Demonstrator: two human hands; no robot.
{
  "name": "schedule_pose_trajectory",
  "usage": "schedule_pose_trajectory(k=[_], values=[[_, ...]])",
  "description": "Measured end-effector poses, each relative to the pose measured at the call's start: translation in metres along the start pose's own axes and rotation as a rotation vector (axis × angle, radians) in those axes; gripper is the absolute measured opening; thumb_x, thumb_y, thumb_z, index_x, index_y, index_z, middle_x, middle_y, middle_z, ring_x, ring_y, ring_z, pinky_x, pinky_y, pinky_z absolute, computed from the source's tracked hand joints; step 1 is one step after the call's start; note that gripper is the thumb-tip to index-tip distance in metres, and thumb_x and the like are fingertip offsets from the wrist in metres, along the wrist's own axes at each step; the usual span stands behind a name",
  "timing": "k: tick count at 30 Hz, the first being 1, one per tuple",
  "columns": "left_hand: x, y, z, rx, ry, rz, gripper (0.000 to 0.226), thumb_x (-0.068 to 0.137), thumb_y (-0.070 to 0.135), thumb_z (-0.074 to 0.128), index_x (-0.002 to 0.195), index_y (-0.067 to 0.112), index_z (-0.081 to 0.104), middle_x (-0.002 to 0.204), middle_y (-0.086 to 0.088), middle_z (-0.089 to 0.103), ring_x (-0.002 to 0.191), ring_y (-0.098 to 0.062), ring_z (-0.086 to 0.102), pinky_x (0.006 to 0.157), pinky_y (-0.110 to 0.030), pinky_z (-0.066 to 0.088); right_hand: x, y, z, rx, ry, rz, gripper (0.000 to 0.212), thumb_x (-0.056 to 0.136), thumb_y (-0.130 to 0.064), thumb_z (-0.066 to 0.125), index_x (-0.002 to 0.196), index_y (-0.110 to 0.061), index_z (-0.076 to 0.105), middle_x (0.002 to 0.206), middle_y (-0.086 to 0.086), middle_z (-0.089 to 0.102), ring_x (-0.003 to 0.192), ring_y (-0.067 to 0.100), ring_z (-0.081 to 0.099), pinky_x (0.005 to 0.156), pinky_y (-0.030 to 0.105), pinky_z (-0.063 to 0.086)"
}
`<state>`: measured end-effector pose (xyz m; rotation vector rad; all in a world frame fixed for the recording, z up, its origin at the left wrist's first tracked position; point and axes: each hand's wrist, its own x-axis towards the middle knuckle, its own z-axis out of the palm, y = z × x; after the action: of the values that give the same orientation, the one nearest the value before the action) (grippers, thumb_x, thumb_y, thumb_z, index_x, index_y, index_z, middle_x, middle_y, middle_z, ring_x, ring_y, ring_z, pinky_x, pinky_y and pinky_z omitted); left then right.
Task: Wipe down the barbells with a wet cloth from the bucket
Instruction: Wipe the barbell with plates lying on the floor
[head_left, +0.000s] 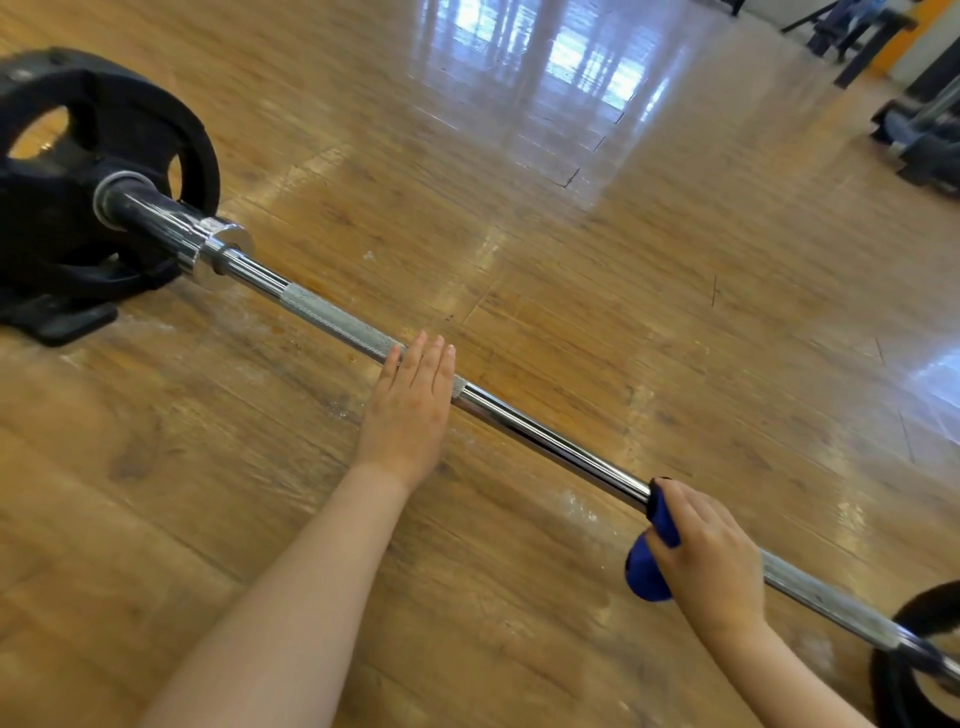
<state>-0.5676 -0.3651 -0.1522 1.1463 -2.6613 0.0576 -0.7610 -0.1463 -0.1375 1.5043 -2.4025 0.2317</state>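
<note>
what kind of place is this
Most likely a gym: a chrome barbell loaded with black weight plates lies on a glossy wooden floor, and dark exercise equipment stands at the far right.

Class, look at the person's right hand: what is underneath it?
Under the right hand a blue cloth is wrapped on the chrome barbell bar. The stretch of bar beneath cloth and hand is covered, so it cannot be seen.

Glossy wooden plank floor (519, 218) mirrors bright window light, dark gym equipment (919, 130) standing far right
</note>
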Motion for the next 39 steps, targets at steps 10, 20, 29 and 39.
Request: schedule_pose_trajectory(k=[10,20,29,39], values=[[0.000,0.001,0.003,-0.027,0.036,-0.010,0.063,0.098,0.009,0.035,0.149,0.002,-0.002,0.158,-0.014,0.005,0.146,-0.028,-0.002,0.110,-0.037,-0.013,0.013,-0.041,0.022,0.048,0.131,-0.041,0.047,0.059,0.011,0.073,0.105,0.008,0.067,0.104,0.021,0.068,0.092,0.038,0.067,0.079,0.048,0.052],[-0.005,-0.001,0.001,-0.028,0.046,0.007,0.071,0.085,0.008,0.053,0.147,-0.001,0.020,0.155,-0.017,0.022,0.144,-0.030,0.016,0.114,-0.039,0.002,0.093,-0.163,0.046,0.130,0.042,-0.221,0.050,0.056,-0.001,0.082,0.105,0.004,0.068,0.099,0.016,0.070,0.090,0.029,0.068,0.077,0.035,0.055],[-0.012,-0.004,0.001,0.014,-0.014,0.043,0.070,0.097,0.008,0.036,0.142,0.003,-0.018,0.158,-0.015,-0.007,0.146,-0.028,-0.008,0.109,-0.037,-0.015,0.049,-0.077,0.026,0.090,0.081,-0.200,0.064,0.042,0.007,0.083,0.104,0.004,0.067,0.098,0.015,0.070,0.083,0.029,0.068,0.073,0.035,0.055],[-0.013,-0.007,-0.010,0.097,-0.067,0.083,0.063,0.100,0.010,0.026,0.144,0.001,-0.017,0.157,-0.016,-0.010,0.146,-0.028,-0.009,0.108,-0.038,-0.016,-0.004,-0.009,0.011,0.014,0.074,0.008,0.058,0.050,0.018,0.079,0.106,0.011,0.064,0.099,0.024,0.068,0.088,0.039,0.067,0.075,0.050,0.053]])
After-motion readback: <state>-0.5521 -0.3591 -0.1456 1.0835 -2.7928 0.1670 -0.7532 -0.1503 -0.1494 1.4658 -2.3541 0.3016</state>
